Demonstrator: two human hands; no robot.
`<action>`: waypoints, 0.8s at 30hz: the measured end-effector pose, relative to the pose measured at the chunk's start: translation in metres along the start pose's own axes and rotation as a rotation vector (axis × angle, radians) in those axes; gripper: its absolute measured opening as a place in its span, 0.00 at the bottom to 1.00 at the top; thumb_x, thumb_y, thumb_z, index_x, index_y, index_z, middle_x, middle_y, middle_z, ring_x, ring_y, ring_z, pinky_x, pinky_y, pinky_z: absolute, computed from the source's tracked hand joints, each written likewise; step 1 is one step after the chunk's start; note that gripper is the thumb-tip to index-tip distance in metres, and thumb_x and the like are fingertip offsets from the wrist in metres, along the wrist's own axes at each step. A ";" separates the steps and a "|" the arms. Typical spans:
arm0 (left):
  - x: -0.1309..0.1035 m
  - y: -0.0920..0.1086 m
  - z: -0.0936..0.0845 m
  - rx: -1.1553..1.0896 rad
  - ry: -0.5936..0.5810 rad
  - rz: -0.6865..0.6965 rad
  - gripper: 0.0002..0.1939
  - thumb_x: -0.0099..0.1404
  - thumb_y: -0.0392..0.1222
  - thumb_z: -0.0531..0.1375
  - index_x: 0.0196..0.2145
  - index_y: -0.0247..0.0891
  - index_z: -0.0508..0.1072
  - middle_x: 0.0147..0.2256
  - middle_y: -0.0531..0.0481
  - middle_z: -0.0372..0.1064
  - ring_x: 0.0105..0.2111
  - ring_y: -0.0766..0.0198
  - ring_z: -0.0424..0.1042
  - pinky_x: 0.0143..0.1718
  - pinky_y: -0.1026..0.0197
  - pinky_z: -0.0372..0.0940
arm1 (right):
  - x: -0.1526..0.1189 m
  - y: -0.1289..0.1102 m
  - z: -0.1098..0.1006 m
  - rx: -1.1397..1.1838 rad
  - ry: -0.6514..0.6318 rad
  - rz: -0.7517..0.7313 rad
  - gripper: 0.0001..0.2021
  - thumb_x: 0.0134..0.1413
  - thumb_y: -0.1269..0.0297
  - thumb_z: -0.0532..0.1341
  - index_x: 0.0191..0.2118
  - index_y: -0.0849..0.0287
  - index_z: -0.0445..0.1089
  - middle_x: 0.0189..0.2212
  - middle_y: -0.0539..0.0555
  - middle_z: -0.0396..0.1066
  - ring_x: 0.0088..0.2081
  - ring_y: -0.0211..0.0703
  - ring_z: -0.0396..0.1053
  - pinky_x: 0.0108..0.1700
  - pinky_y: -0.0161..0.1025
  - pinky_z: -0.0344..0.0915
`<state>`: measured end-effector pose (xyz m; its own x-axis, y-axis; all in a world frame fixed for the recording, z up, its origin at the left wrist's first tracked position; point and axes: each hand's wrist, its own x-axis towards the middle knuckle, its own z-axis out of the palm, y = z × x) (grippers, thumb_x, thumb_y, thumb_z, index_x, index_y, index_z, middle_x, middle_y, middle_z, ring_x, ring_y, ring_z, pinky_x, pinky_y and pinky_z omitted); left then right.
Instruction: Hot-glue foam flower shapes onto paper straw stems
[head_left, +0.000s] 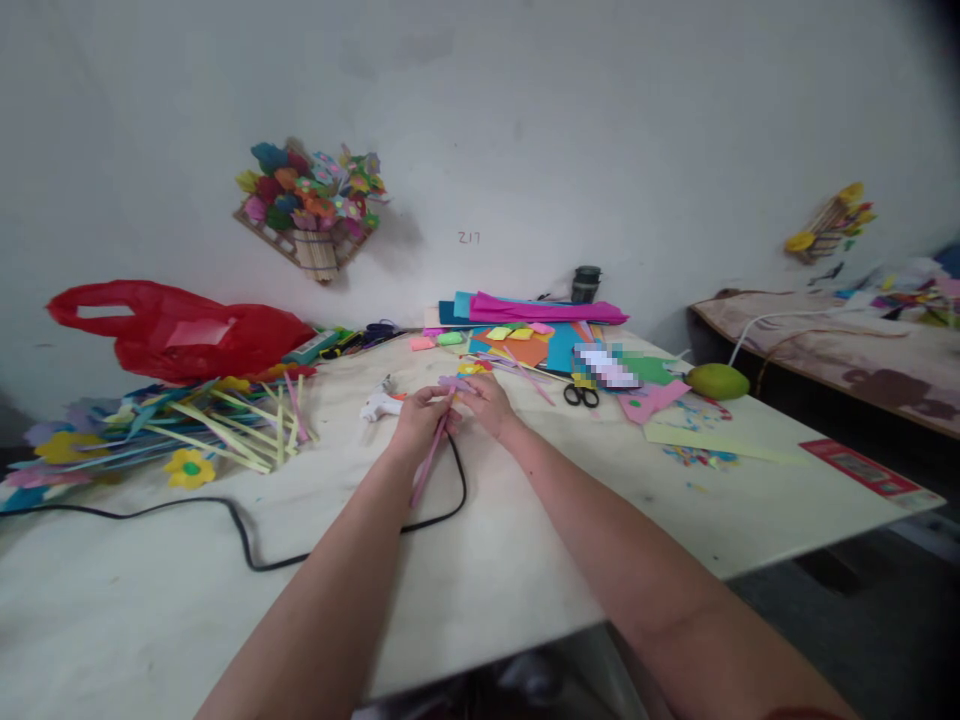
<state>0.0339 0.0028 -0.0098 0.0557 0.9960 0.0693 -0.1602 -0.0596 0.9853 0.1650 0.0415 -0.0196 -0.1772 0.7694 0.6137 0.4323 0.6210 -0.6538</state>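
Above the middle of the table, my left hand [422, 415] is closed around a pink paper stem [426, 470] that slants down toward me. At its top sits a small purple paper flower [452, 382], which the fingers of my right hand [489, 405] pinch from the other side. A yellow and orange flower [472, 368] shows just behind my right fingers; I cannot tell whether they touch it. Left of my left hand lies a white glue gun [381, 405]. A black cord [463, 480] loops under my hands and runs off to the left.
Paper stems and flowers [240, 425] are heaped at left by a red plastic bag [187, 325]. Coloured sheets [547, 308] lie along the wall. Black scissors [581, 396], a green mango-like fruit [718, 381] and paper scraps [701, 457] are at right, near the table's edge.
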 end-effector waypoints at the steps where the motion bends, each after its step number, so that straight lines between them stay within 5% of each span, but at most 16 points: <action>1: 0.000 0.000 0.001 0.009 0.004 0.002 0.17 0.51 0.45 0.64 0.36 0.33 0.67 0.18 0.51 0.68 0.13 0.69 0.64 0.13 0.69 0.54 | 0.000 -0.001 0.000 0.021 0.003 0.015 0.05 0.46 0.67 0.57 0.27 0.58 0.71 0.24 0.50 0.64 0.34 0.42 0.60 0.38 0.38 0.56; 8: 0.001 0.000 0.002 0.085 0.038 0.010 0.16 0.53 0.44 0.63 0.36 0.33 0.68 0.18 0.51 0.68 0.12 0.69 0.64 0.13 0.69 0.54 | 0.001 -0.002 -0.001 0.175 -0.045 0.096 0.07 0.44 0.66 0.56 0.19 0.59 0.64 0.18 0.46 0.57 0.26 0.37 0.57 0.30 0.35 0.54; 24: 0.001 -0.001 0.001 0.105 0.036 0.003 0.16 0.52 0.45 0.64 0.36 0.33 0.67 0.18 0.50 0.68 0.12 0.68 0.64 0.13 0.68 0.55 | 0.000 0.006 0.003 0.147 -0.038 0.116 0.04 0.41 0.67 0.56 0.22 0.57 0.68 0.20 0.48 0.62 0.30 0.41 0.61 0.33 0.37 0.60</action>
<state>0.0352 0.0038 -0.0105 0.0194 0.9975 0.0681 -0.0557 -0.0670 0.9962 0.1655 0.0454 -0.0249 -0.1681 0.8406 0.5150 0.3186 0.5407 -0.7786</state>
